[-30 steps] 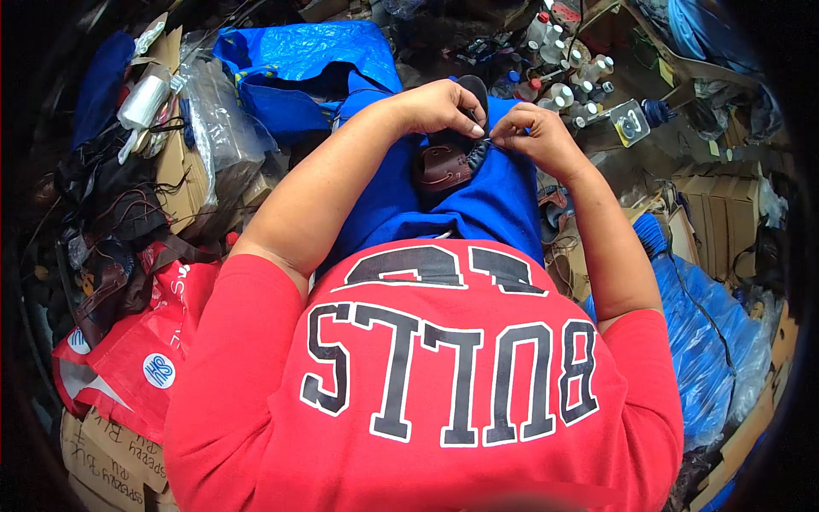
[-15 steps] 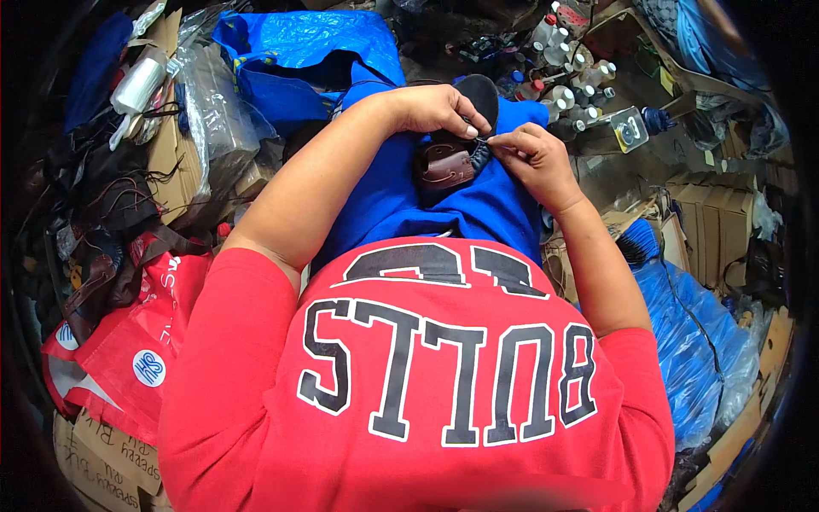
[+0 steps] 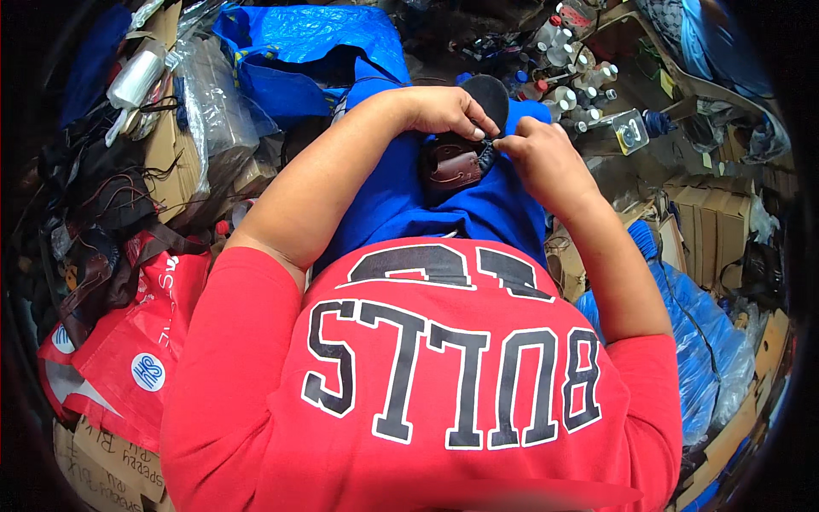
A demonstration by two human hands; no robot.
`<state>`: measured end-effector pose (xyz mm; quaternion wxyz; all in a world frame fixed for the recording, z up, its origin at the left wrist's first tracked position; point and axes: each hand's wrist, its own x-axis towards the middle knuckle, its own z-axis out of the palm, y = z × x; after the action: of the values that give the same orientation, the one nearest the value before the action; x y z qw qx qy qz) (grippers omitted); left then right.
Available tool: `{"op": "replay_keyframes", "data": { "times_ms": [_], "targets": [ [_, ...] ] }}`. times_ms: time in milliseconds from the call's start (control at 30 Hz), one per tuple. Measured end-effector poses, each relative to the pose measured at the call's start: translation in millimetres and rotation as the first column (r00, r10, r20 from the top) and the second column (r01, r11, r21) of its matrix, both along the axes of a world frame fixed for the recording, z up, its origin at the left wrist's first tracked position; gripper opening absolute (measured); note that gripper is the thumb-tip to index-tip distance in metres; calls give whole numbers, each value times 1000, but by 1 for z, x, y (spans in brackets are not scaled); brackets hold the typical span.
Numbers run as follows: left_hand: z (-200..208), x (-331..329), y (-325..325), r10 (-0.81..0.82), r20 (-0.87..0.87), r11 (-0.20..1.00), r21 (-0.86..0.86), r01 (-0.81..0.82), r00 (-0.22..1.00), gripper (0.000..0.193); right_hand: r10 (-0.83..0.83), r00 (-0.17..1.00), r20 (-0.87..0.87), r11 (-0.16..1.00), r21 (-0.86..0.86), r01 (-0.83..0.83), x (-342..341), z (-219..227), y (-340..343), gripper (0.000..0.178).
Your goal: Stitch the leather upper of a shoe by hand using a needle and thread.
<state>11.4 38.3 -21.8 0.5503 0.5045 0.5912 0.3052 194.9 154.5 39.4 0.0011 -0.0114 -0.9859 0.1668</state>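
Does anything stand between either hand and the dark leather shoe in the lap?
Nothing visible does. The left hand and right hand both have their fingertips right at the shoe, with no other object showing in between.

Note the brown shoe [image 3: 455, 169], partly hidden beneath the left hand [image 3: 448, 111]; cannot discern any contents of the right hand [image 3: 550, 160].

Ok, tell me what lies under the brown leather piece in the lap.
Blue cloth over the lap shows below and beside the brown leather piece. Whatever lies directly beneath is covered by the piece itself and cannot be seen.
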Motion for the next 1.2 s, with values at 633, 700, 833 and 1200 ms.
{"op": "replay_keyframes", "data": {
  "times_ms": [633, 700, 833, 1200],
  "targets": [
    [43, 10, -119, 431, -483, 902, 194, -386, 762, 31, -70, 974, 216, 820, -543, 179, 9, -25, 27, 25],
    [58, -6, -139, 394, -417, 898, -15, -439, 819, 24, -51, 994, 95, 856, -509, 92, 10, -29, 26, 19],
    [48, -39, -162, 447, -443, 839, -93, -536, 777, 30, -435, 892, -122, 754, -591, 287, 10, -70, 54, 23],
    [-25, -42, -104, 165, 986, 681, -91, -727, 31, 48, -233, 853, 467, -813, -575, 92, 9, -89, 73, 46]
  ]
}}
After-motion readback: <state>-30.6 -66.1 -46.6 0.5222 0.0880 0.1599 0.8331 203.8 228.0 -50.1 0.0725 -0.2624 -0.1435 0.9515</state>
